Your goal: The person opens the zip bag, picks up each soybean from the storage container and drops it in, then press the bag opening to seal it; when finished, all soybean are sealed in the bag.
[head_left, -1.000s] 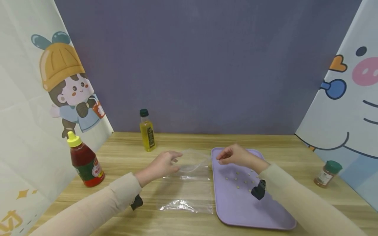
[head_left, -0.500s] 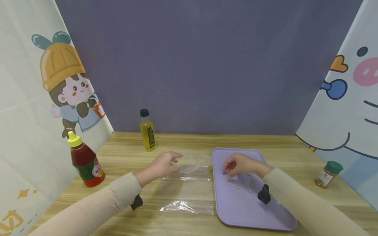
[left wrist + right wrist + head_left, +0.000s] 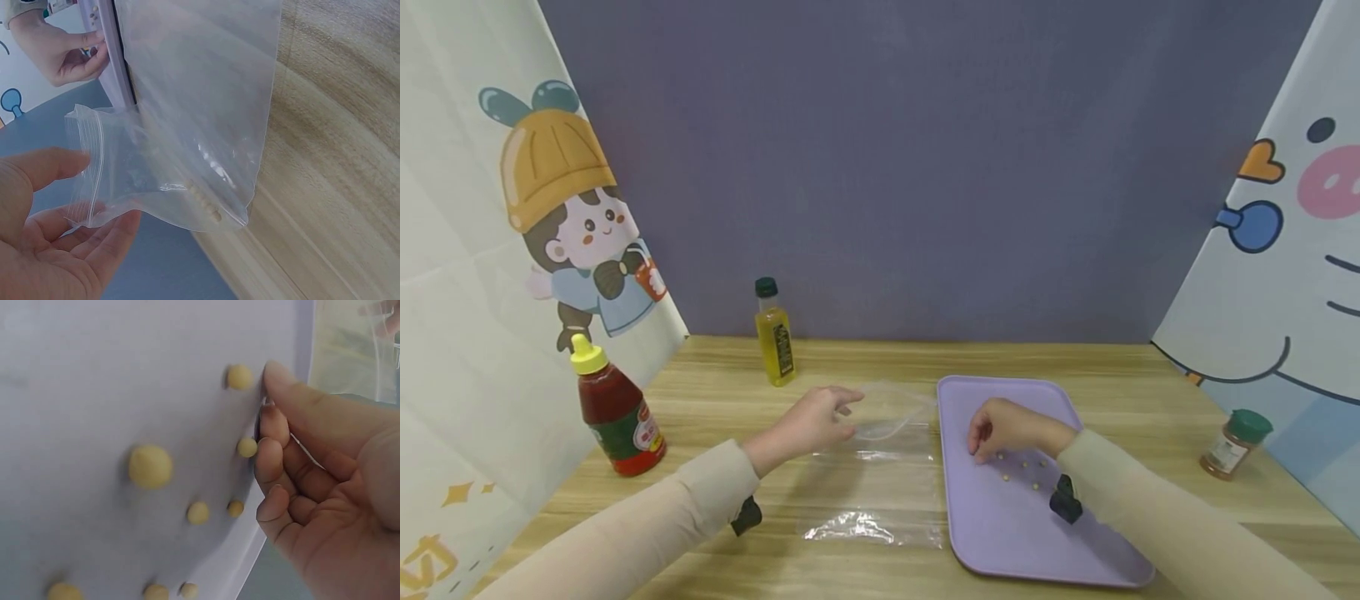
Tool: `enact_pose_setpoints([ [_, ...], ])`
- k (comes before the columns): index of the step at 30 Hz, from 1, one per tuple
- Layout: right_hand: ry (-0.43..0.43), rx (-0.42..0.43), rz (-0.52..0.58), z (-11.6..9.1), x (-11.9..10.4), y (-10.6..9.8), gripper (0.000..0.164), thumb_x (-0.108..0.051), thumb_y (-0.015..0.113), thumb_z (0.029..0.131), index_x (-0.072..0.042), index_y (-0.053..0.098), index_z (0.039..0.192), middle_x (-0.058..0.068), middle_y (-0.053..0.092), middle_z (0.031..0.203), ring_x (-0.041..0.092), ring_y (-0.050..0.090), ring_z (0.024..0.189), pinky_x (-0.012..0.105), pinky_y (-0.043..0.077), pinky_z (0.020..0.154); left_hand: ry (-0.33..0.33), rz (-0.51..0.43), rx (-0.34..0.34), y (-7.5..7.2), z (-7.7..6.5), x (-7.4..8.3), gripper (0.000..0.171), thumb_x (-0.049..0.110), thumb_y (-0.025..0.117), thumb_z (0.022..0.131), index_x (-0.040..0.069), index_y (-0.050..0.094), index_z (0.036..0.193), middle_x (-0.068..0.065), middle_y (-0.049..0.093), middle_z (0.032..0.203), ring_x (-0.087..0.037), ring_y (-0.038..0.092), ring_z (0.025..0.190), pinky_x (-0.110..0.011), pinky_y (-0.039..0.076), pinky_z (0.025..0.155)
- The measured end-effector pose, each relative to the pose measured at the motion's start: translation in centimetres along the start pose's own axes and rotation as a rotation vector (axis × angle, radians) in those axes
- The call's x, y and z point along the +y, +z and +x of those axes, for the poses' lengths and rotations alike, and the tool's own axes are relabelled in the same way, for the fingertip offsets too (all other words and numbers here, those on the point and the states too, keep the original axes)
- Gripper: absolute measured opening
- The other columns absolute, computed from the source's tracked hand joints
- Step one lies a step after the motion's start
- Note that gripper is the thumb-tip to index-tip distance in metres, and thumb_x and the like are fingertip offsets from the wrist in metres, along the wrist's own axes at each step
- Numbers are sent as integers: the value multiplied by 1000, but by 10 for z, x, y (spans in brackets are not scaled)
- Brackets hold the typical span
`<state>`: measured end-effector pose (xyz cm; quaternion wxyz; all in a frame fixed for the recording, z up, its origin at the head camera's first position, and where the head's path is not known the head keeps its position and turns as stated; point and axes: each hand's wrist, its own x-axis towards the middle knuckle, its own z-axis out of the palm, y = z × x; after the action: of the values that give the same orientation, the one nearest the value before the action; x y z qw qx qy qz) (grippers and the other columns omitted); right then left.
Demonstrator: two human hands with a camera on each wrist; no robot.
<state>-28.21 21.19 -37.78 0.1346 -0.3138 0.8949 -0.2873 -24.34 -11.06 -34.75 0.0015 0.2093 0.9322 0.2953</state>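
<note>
In the left wrist view, my left hand [image 3: 75, 244] holds the mouth of a clear zip-lock bag [image 3: 200, 94] apart, with thumb and fingers at its rim. Several pale soybeans [image 3: 205, 203] lie within the bag. The rest of the bag [image 3: 872, 492] spreads flat over the table in the head view. My right hand [image 3: 1003, 427] is low above a lilac tray [image 3: 1030, 542], fingertips at its surface among loose soybeans [image 3: 150, 467]. One soybean [image 3: 239, 377] lies just beside the right thumb tip. Whether a bean sits between the right fingertips is hidden.
A red sauce bottle [image 3: 621, 417] with a yellow cap stands at the left. Behind the left hand stands an oil bottle [image 3: 777, 346]. A green-capped spice jar [image 3: 1232, 446] is at the right. A dark cloth wall [image 3: 925, 167] closes off the back of the wooden table [image 3: 715, 558].
My right hand has come away from the tray's left edge near the bag mouth and lowered toward the beans. The left hand and bag have stayed in place.
</note>
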Motion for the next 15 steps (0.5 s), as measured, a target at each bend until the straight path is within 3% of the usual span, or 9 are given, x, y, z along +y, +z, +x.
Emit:
enact_pose_setpoints([
  [8,5,18,58,2,-1,-9,3,-2,72,82,-2,73,85,4,73,80,7,60,69,20,52,58,-4,6,0,0,0,-1,53,6,74,80,2,58,131,-16,59,134,-29,65,107,-34,60,82],
  [15,-32,135,126,11,-17,-20,15,-7,70,86,5,72,95,11,74,91,8,66,83,20,56,71,11,7,4,0,1,0,53,5,74,80,0,58,130,-17,59,133,-30,65,106,-35,60,82],
])
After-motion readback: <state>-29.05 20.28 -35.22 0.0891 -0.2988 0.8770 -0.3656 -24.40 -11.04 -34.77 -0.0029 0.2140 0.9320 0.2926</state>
